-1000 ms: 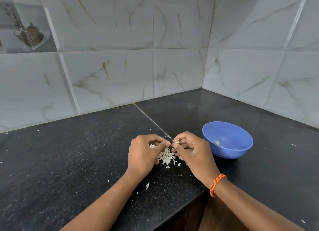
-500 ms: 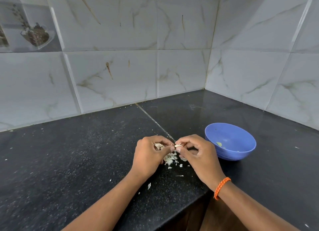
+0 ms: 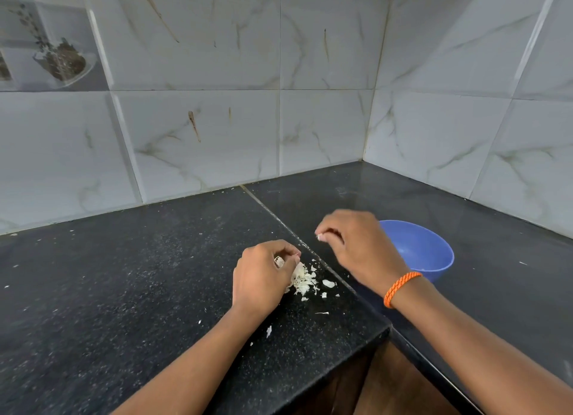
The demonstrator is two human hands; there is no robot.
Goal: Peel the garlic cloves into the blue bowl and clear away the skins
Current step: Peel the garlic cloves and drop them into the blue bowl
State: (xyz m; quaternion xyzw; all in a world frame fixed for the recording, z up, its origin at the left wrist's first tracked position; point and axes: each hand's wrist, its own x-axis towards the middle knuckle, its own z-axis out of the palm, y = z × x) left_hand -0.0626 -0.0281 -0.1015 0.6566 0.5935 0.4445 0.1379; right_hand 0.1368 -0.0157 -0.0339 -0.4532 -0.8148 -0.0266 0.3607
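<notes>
The left hand (image 3: 263, 278) curls around pale garlic over the heap of white papery skins (image 3: 305, 279) on the black granite counter (image 3: 124, 290). The right hand (image 3: 356, 244) pinches 1 small white clove (image 3: 320, 236) beside the round blue plastic bowl (image 3: 434, 253). The peeling step seems done for it; next it likely needs carrying over the rim and dropping in.

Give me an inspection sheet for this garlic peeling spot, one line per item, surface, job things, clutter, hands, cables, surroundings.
Surface: black speckled countertop, seam running across it.
Job's things: blue bowl right of centre, partly behind the right hand; pile of garlic skins by the left hand.
Clutter: loose skin flakes scattered toward the counter edge.
Hands: left hand holds garlic; right hand pinches a small white piece; orange wristband.
Cables: nothing seen.
Surroundings: marbled white wall tiles, corner.
</notes>
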